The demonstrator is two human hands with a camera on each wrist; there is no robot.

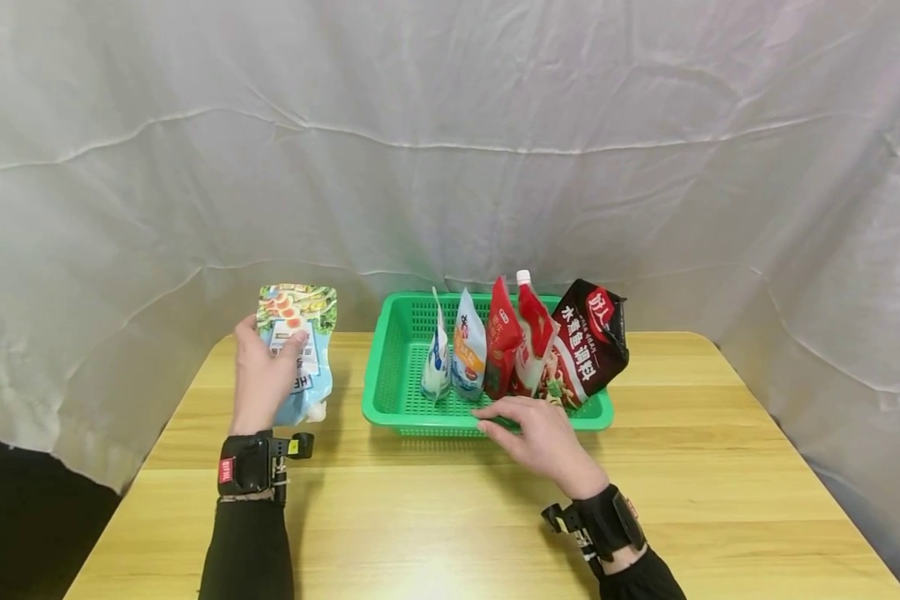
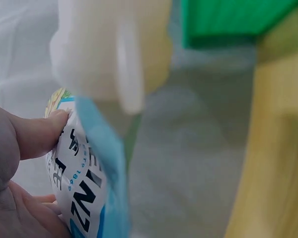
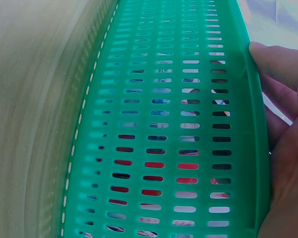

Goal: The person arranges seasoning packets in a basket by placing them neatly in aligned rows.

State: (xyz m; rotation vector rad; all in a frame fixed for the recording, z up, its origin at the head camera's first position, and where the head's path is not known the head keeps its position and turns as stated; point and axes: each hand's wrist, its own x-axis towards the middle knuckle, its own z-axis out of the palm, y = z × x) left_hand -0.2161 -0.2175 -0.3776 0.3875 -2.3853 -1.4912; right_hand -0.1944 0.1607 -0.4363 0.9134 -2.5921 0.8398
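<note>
My left hand (image 1: 264,373) grips a light-blue spouted pouch (image 1: 300,354) and holds it upright above the table's left side, with its white cap (image 1: 316,410) at the bottom. My thumb (image 2: 36,134) presses the pouch's printed face (image 2: 82,198) in the left wrist view, where the cap (image 2: 107,49) looms blurred. My right hand (image 1: 528,427) rests with fingers stretched along the front rim of a green slotted basket (image 1: 401,417). The right wrist view shows the basket's outer wall (image 3: 164,124) with my fingers (image 3: 283,114) lying over the rim.
Several pouches stand in the basket: two white-blue ones (image 1: 453,350), a red one (image 1: 502,346), a red-white spouted one (image 1: 532,333) and a dark one (image 1: 592,337). The wooden table (image 1: 435,517) is backed by a white cloth (image 1: 450,150).
</note>
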